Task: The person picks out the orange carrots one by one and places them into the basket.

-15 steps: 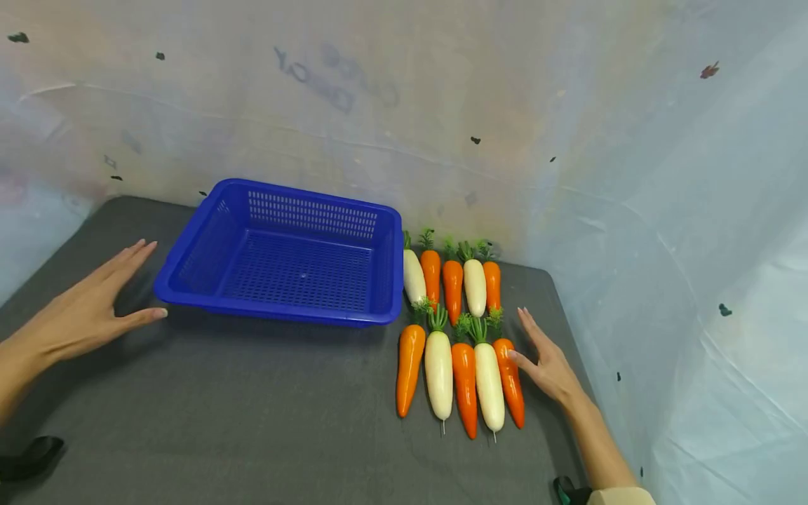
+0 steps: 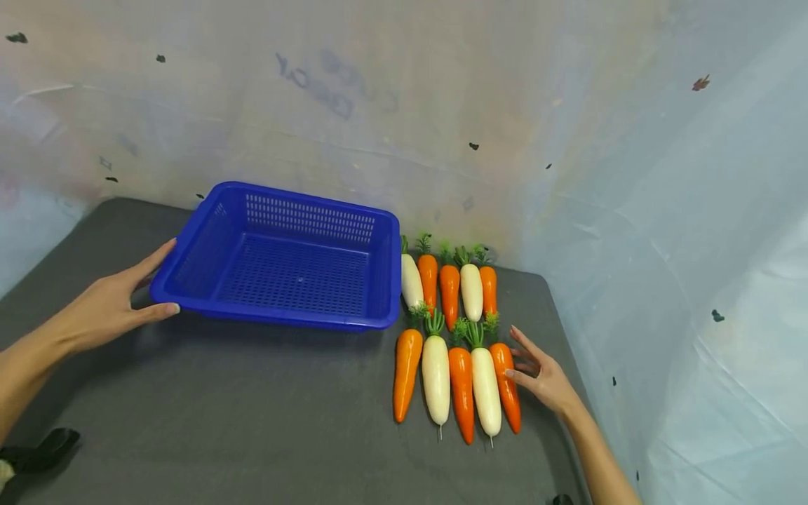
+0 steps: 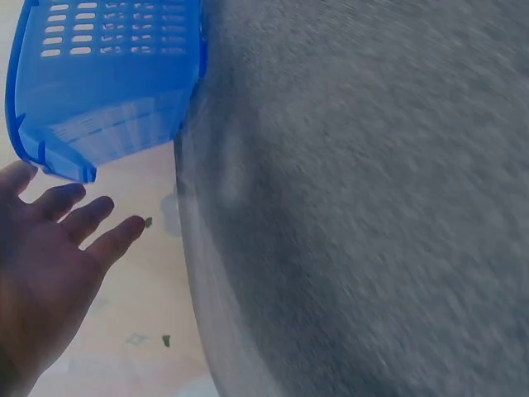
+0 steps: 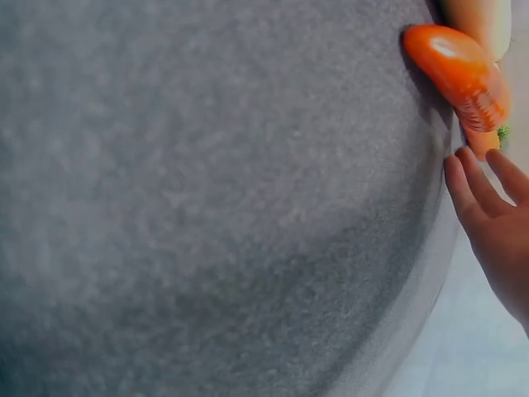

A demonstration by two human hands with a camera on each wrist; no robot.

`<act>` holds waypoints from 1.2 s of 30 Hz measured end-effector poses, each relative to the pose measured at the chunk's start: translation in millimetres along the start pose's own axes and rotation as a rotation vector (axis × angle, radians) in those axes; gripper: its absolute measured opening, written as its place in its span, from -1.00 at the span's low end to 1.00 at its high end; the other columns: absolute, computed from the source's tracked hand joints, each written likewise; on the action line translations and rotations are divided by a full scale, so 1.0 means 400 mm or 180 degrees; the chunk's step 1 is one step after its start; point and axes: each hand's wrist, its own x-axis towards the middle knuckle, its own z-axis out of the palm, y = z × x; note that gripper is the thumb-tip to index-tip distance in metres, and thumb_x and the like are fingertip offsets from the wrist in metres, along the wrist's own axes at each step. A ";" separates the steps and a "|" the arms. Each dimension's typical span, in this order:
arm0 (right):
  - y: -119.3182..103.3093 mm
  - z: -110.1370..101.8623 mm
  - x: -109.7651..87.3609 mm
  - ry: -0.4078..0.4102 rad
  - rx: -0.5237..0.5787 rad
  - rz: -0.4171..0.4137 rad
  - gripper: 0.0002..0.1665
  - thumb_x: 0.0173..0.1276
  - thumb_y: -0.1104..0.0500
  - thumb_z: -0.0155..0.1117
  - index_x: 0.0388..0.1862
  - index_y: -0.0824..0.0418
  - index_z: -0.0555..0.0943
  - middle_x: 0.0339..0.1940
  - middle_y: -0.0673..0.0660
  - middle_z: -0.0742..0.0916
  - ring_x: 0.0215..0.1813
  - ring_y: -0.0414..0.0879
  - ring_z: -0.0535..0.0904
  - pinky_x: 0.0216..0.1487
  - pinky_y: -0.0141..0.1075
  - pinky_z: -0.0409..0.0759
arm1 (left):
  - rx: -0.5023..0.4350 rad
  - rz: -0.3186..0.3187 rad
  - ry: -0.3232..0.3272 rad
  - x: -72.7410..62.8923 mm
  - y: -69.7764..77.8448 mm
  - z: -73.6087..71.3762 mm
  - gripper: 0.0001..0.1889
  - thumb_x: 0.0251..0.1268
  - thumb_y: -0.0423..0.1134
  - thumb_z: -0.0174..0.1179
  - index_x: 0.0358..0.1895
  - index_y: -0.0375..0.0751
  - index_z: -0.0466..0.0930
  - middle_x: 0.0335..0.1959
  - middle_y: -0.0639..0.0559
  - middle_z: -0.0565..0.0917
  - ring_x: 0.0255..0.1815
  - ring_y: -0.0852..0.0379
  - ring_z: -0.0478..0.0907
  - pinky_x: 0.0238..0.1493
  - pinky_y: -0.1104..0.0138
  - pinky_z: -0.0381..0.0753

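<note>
My left hand (image 2: 110, 308) is at the left end of a blue plastic basket (image 2: 278, 316), thumb near the front corner and fingertips right at the left rim. Seen from the left wrist, that hand's fingers are spread and nearly straight beside the basket's end wall (image 3: 124, 78). On the right, my right hand (image 2: 548, 382) hovers beside the rightmost front carrot (image 2: 507, 389), its thumb overlapping the carrot's edge. Its fingers are extended and apart, just short of the orange carrot (image 4: 455, 66) in the right wrist view.
A front row alternates carrots with white radishes (image 2: 436, 379); a back row holds another white radish (image 2: 471, 291) and more carrots (image 2: 450, 291). All lie right of the basket on a dark grey table (image 2: 265, 414). Pale sheeting (image 2: 435, 84) hangs behind and to the right.
My left hand has moved right, up to the basket's left corner. The right hand has shifted slightly down, with its fingers more bent toward the rightmost carrot.
</note>
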 end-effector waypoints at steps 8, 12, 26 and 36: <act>-0.003 0.012 -0.005 -0.0186 -0.0018 0.0168 -0.03 0.31 0.15 0.43 0.60 0.14 0.16 0.49 0.31 0.35 0.12 0.21 0.51 -0.15 -0.23 0.66 | -0.0219 -0.0015 -0.0163 0.026 0.011 0.001 0.04 0.35 -0.02 0.25 0.61 0.25 -0.42 0.46 -0.66 -0.02 0.24 -0.78 0.13 0.03 -0.52 0.15; -0.016 0.022 -0.001 -0.0329 0.0147 0.0335 0.00 0.29 0.15 0.46 0.61 0.06 0.14 0.48 0.33 0.32 0.06 0.24 0.56 -0.28 -0.23 0.69 | -0.0314 -0.0086 -0.0185 0.029 0.007 -0.003 0.04 0.35 -0.01 0.25 0.60 0.30 -0.43 0.49 -0.62 -0.09 0.28 -0.77 0.08 0.06 -0.52 0.11; -0.035 0.005 0.011 -0.0662 0.0144 0.0484 0.02 0.24 0.26 0.47 0.58 0.19 0.13 0.29 0.43 0.37 -0.23 0.11 0.64 -0.41 -0.13 0.70 | -0.0851 -0.0170 -0.0284 0.069 0.026 0.009 0.08 0.36 -0.08 0.25 0.56 0.38 -0.53 0.54 -0.55 -0.26 0.37 -0.74 -0.07 0.12 -0.54 0.03; -0.044 -0.008 0.023 -0.0763 0.0091 0.0679 -0.01 0.27 0.25 0.42 0.56 0.12 0.08 0.23 0.44 0.38 -0.33 0.05 0.65 -0.40 -0.07 0.68 | -0.0961 -0.0195 -0.0331 0.091 0.030 0.015 0.18 0.27 -0.10 0.34 0.56 0.35 -0.55 0.55 -0.52 -0.30 0.39 -0.72 -0.10 0.11 -0.55 0.03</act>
